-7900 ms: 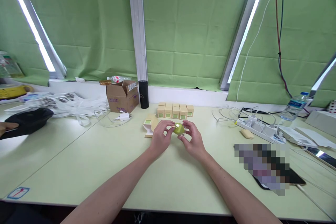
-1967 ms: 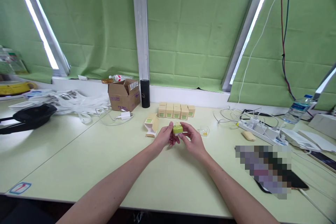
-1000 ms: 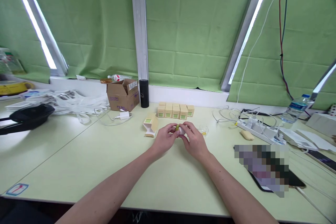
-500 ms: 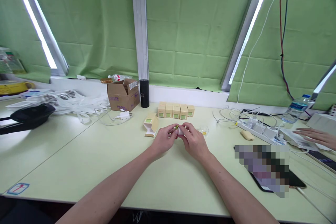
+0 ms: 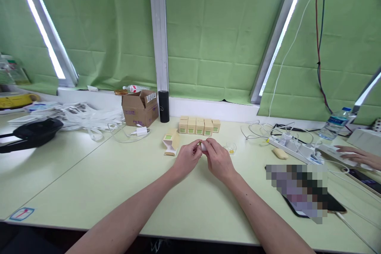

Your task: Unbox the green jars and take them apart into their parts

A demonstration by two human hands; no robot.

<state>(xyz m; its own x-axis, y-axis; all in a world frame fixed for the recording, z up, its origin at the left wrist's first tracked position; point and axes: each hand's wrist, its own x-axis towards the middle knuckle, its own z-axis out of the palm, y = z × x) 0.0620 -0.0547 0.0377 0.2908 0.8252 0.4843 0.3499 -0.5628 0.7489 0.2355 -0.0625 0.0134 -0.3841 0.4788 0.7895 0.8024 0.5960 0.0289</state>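
We see left hand [image 5: 188, 158] and right hand [image 5: 219, 160] together, fingers closed in a pinch on a small white object [image 5: 204, 147], mostly hidden; it's between both hands' fingertips, nearer us than the row of small boxes [image 5: 195, 127]; opened box [image 5: 175, 139] just left, clear plastic piece [image 5: 231, 149] just right

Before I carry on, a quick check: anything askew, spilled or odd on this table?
The rightmost small tan box sits farther back than its neighbour, breaking the front line. White cables lie tangled by the power strip at right. I see no spill.
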